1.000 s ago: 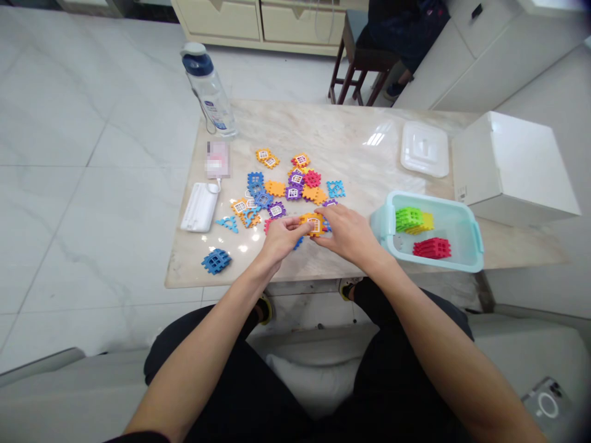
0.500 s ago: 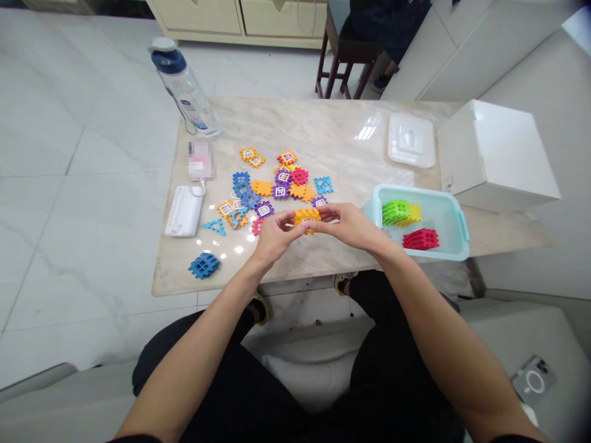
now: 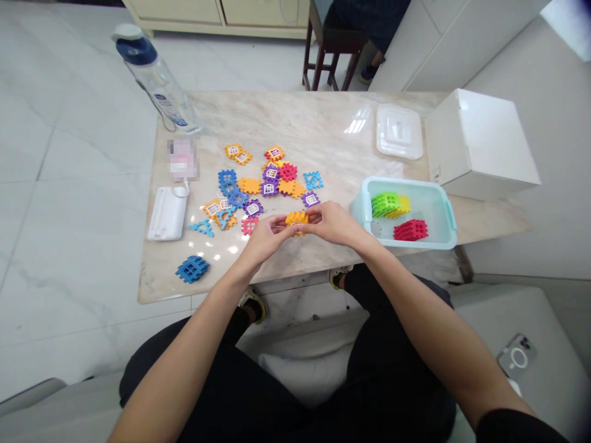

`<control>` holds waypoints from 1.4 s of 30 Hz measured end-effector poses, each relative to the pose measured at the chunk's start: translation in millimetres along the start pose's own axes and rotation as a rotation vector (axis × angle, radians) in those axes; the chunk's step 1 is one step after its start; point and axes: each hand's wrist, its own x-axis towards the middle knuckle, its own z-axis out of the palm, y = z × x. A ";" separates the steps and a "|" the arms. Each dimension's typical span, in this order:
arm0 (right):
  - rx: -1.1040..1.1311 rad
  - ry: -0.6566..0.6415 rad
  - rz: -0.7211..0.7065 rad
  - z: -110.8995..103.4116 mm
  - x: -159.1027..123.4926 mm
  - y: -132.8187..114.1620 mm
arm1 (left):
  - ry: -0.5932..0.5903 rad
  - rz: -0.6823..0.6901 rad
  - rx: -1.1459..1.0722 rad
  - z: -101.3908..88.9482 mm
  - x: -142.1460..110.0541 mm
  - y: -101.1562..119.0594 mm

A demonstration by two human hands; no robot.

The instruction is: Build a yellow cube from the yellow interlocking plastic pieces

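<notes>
Orange plastic waffle blocks (image 3: pixel 296 218) at centre frame, pinched between left hand (image 3: pixel 263 239) and right hand (image 3: pixel 333 223), fingers closed on the edges. Light, stiff, smooth; likely slippery, best taken by the notched rims. Loose blocks (image 3: pixel 270 173) scattered upper centre on marble tabletop (image 3: pixel 323 135); pale teal tub (image 3: pixel 401 183) at right.

The left hand (image 3: pixel 263 239) and right hand (image 3: pixel 333 223) are meeting in front of the body, their fingers (image 3: pixel 279 223) curling inward in a pinching grip. The left forearm (image 3: pixel 194 344) and right forearm (image 3: pixel 415 307) are angling inward, with both wrists bending slightly.
</notes>
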 end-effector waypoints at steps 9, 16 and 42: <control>0.011 -0.027 -0.038 1.1 -1.7 4.4 | -0.018 0.041 -0.015 -3.4 -4.6 -2.5; -0.131 -0.015 -0.046 0.9 -3.9 0.0 | 0.003 0.029 -0.044 -0.8 -5.5 1.5; -0.485 -0.206 0.151 25.4 -2.0 5.2 | -0.018 0.051 0.428 1.9 -6.0 -13.9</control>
